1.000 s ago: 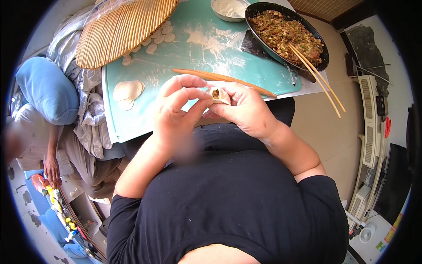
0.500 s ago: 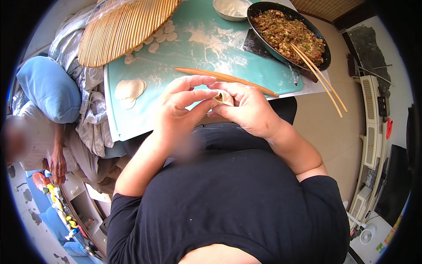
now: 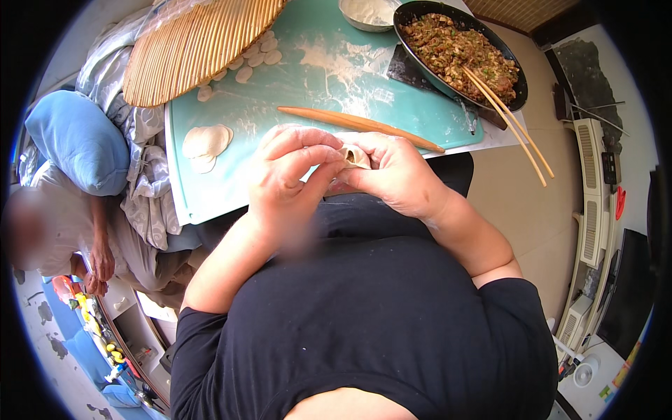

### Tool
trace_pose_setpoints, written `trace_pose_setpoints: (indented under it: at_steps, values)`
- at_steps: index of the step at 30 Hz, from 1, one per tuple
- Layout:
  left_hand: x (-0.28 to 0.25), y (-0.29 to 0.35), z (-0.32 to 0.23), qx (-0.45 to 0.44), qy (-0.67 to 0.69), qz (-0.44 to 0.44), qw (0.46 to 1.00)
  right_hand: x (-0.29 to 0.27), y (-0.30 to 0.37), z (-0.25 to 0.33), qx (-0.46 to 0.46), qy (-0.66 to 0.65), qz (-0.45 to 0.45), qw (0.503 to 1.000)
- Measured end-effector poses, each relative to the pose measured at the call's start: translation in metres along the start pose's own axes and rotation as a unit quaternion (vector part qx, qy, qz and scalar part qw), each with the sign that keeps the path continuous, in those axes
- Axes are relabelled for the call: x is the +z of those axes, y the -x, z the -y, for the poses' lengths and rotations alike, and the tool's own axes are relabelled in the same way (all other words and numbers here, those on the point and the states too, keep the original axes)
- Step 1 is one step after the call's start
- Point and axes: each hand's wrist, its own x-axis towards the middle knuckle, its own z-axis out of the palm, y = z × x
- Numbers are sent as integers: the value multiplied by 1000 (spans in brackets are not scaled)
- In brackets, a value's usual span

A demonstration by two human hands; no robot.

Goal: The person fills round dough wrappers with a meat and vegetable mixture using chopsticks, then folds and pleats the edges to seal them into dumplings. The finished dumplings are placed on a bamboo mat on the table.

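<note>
Between my two hands, above the near edge of the teal mat (image 3: 224,185), is a partly folded dumpling (image 3: 356,157) with dark filling showing through a gap in its wrapper. My left hand (image 3: 292,168) pinches its left edge between thumb and fingers. From the other side my right hand (image 3: 399,169) grips it, the thumb toward me and the fingers beyond. Both hands are dusted with flour. A tapered wooden rolling pin (image 3: 360,126) lies on the mat just past my fingers. Left of my left hand, round dough wrappers (image 3: 207,142) lie overlapped in a small stack.
A black pan of minced filling (image 3: 458,52) with chopsticks (image 3: 514,129) sticking out stands far right, beside a bowl of flour (image 3: 369,12). Small dough discs (image 3: 255,59) lie near a round slatted tray (image 3: 199,52). At left sits another person (image 3: 101,255) by a blue cushion (image 3: 78,142).
My left fingers have curled in closer, pinching the dumpling's edge. The other person's hands have come together at left.
</note>
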Motion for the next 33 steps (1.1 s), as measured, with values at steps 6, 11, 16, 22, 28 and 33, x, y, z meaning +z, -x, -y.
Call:
trace_pose_setpoints:
  at_steps: [6, 11, 16, 22, 28, 33]
  values:
    - [-3, -9, -10, -103, 19, 38, 994, 3, 1, 1, 14, -23, -39, 999]
    - [-6, -5, 3, -24, 8, 80, 996, -4, 2, 2, 23, 44, 2, 999]
    - [-4, -5, 3, 20, -22, 68, 997, -6, 1, 1, 25, 52, 21, 998]
    - [3, -2, 3, 34, -30, 36, 998, -3, 2, 2, 27, 37, 13, 999]
    - [4, 2, 5, 87, -60, 3, 994, -3, 2, 8, 48, -15, 33, 998]
    - [-2, -8, 0, 59, -21, 53, 997, -7, 2, 9, 51, -15, 58, 997]
